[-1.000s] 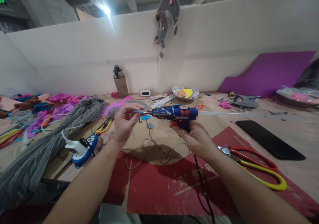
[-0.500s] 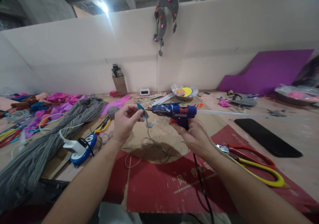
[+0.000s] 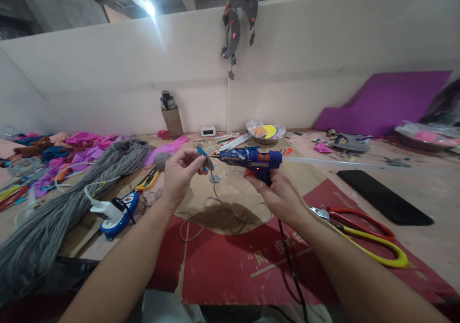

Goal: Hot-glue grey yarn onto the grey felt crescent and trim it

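Between the thumb and fingers of my left hand (image 3: 181,173) is a small blue felt piece (image 3: 204,157), pinched near its edge. A thin grey yarn (image 3: 214,187) hangs down from it and curls loosely over the cardboard. My right hand (image 3: 278,191) is wrapped round the handle of a blue glue gun (image 3: 251,159), whose nozzle points left at the felt piece, touching or very close to it. A clear glue stick (image 3: 323,162) juts from the gun's back, and its black cord (image 3: 287,260) drops below my right wrist. A small grey scrap (image 3: 214,178) lies under the nozzle.
Pliers or shears with red and yellow handles (image 3: 366,232) and a black phone (image 3: 384,197) lie at the right. On the left are a grey yarn bundle (image 3: 82,193), a blue power strip (image 3: 122,213) and a yellow cutter (image 3: 148,179). A bottle (image 3: 172,119) stands by the wall.
The felt piece has tilted slightly in my left hand, showing more of its grey side near the nozzle. Both hands stay almost where they were; the view has shifted very slightly.
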Demonstrator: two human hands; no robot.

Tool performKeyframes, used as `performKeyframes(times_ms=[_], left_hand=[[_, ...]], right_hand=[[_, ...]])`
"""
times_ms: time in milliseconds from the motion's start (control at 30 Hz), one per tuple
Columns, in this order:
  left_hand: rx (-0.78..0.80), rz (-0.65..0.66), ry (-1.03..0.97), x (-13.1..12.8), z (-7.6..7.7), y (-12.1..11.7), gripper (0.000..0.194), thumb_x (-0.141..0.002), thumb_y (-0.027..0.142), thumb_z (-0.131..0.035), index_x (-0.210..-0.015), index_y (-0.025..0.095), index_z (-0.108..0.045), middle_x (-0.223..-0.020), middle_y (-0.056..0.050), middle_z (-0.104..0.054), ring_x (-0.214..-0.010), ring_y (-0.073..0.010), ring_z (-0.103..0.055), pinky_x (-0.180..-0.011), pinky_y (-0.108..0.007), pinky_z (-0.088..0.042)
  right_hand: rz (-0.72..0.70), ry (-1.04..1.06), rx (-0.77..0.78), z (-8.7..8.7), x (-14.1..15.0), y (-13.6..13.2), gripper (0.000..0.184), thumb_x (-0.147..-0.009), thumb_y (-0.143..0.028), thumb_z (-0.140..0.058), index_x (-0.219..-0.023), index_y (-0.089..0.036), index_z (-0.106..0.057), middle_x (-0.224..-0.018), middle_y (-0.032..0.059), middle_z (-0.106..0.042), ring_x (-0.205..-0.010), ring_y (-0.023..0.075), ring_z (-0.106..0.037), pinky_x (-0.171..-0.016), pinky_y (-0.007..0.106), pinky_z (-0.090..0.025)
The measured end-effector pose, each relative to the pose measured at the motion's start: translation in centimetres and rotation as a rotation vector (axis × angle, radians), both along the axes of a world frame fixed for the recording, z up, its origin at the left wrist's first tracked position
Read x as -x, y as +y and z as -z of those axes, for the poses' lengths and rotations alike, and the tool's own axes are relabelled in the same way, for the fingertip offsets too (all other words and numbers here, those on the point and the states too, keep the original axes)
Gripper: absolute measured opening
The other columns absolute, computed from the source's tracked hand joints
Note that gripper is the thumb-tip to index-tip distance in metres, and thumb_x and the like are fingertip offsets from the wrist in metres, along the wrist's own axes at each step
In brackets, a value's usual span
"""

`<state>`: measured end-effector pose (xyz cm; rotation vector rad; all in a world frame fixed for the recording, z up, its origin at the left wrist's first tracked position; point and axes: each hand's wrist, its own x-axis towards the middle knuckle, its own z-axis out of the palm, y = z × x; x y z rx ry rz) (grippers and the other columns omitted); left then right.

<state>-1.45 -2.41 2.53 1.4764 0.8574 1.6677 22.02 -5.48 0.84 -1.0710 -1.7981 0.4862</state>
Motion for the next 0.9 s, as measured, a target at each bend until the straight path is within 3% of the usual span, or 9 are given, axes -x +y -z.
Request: performKeyframes(times_ms=[467,767,900], left_hand=[[0.011,-0.051,0.047,-0.13,-0.07,-0.18,0.021,-0.072,0.03,-0.08,-0.08,0.016,-0.066,-0.064,-0.001,-0.07,-0.049,-0.0117,-0.062,-0.05,-0.023,-0.05],[-0.014,0.023,-0.029,0.05,-0.05,0.08,0.018,-0.075,0.028,-0.078,-0.08,0.016,-0.066,-0.066,0.0,-0.069,-0.05,-0.0107,-0.062,-0.05,-0.022,-0.049],[-0.031,0.076,-0.07,0.13,0.09,0.41,0.019,-0.073,0.028,-0.08,-0.081,0.017,-0.068,-0.071,-0.001,-0.07,-0.059,-0.0118,-0.065,-0.058,-0.023,-0.054]], right_hand=[[0.036,-0.036,-0.044,-0.58,0.46,-0.27,0.021,-0.09,-0.037,-0.052,-0.091,-0.019,-0.062,-0.099,0.0113,-0.07,-0.093,0.0263,-0.064,-0.085,0.039,-0.049],[0.029,0.003,-0.004,-0.09,0.21,-0.17,0.022,-0.09,-0.038,-0.054,-0.092,-0.019,-0.064,-0.081,0.0069,-0.068,-0.081,0.023,-0.062,-0.076,0.035,-0.049],[0.017,0.052,0.032,-0.33,0.47,-0.31,0.021,-0.088,-0.037,-0.055,-0.088,-0.018,-0.065,-0.076,0.0062,-0.065,-0.079,0.023,-0.061,-0.072,0.034,-0.048]])
